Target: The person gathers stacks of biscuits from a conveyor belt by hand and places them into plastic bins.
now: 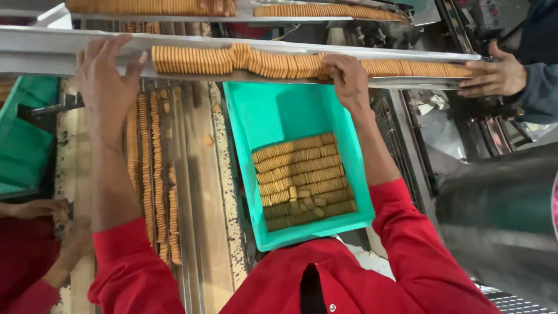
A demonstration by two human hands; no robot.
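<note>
In the head view, the left hand [107, 87] lies flat with fingers spread on the metal tray [35, 46] at upper left. The right hand [347, 78], upper centre, has its grip closed around the biscuit row [232, 60]. Below sits a turquoise crate [261, 110] of biscuits; a co-worker's hand [494, 75] steadies the tray's right end.

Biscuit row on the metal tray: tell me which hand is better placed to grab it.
Right hand: its fingers already rest on the biscuit row. The left hand lies flat on the bare metal tray, apart from it.
</note>
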